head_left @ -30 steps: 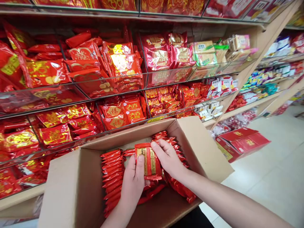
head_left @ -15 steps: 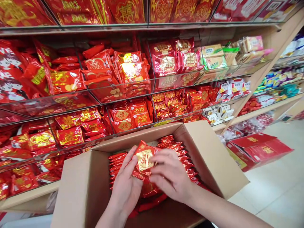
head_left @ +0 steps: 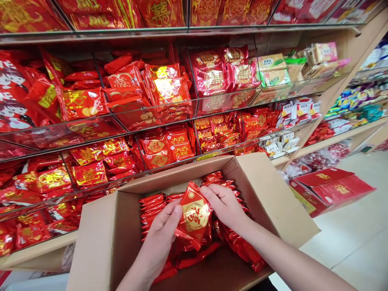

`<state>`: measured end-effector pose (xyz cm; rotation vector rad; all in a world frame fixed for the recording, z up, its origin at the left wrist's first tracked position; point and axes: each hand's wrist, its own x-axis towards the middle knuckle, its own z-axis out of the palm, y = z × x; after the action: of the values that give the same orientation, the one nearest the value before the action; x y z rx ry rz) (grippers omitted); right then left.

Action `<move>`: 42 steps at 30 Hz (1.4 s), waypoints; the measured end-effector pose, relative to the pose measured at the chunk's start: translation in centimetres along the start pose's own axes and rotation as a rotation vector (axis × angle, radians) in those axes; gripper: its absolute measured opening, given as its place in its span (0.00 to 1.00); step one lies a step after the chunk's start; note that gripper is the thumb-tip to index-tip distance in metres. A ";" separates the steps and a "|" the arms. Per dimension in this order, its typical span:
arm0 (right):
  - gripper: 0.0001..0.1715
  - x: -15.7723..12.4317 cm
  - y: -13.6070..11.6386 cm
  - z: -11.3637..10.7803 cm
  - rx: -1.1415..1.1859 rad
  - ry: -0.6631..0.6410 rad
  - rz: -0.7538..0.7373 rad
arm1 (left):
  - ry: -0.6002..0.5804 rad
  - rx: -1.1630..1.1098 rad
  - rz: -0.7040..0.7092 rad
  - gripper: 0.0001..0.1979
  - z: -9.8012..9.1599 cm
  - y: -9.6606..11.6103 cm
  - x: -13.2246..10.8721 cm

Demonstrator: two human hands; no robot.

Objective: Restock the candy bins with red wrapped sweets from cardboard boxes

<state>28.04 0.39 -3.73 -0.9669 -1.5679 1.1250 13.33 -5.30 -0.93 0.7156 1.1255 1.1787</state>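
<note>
Now in hand: one red foil packet [head_left: 195,216] with a round gold emblem, face towards the camera, slightly tilted, held just above the contents of the box.
Grip, left: the left hand [head_left: 160,238] clasps the packet's lower left edge, thumb on the front (the fingers behind are hidden).
Grip, right: the right hand [head_left: 226,206] pinches the upper right edge, fingertips on the foil near the top corner.
Directly below: loose packets [head_left: 197,252] of the same red foil, heaped in the middle of the box.
Stacked stock: a left row [head_left: 150,210] of packets standing on edge; a right row [head_left: 239,242] likewise, running along the far wall.
Container: cardboard box [head_left: 273,202], brown, top open, flaps standing outward, set against the shelf front.
Shelving: glass-fronted bins [head_left: 91,129] in tiers, filled with red and gold packets [head_left: 163,149]; pink packets [head_left: 212,79] above; pale boxed goods [head_left: 273,70] to the right.
Floor: red cartons [head_left: 330,188] lie on pale tiles [head_left: 357,242], well apart from the box.
</note>
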 end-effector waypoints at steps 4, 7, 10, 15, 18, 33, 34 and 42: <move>0.19 0.0 -0.5 0.4 0.075 0.026 0.026 | 0.041 0.041 0.035 0.21 -0.1 0.0 0.0; 0.20 -0.8 -0.7 2.0 0.344 0.058 0.237 | 0.270 -0.084 0.121 0.22 0.3 -0.8 0.6; 0.23 -1.7 -0.7 3.6 0.547 -0.085 0.380 | 0.418 -0.177 0.145 0.21 0.7 -1.9 0.9; 0.24 -1.3 -0.9 3.3 0.606 -0.191 0.447 | 0.247 -0.151 0.147 0.17 0.1 -1.9 0.6; 0.21 -0.9 -0.5 3.0 0.497 -0.192 0.406 | 0.244 -0.153 0.193 0.17 -0.4 -1.4 0.6; 0.12 0.3 0.5 2.3 -0.773 0.004 -0.807 | 0.208 -0.127 0.182 0.12 -1.0 -0.1 1.2; 0.10 1.0 0.3 2.0 -0.777 0.027 -0.845 | 0.180 -0.090 0.200 0.13 -1.2 0.4 1.2; 0.06 8.6 -1.3 -1.3 -1.005 0.215 -0.938 | 0.654 1.125 0.906 0.14 -8.9 5.7 2.1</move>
<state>27.13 8.38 -0.27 -0.7214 -2.0559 -0.4635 3.01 -2.75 0.75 1.9287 2.1794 1.5161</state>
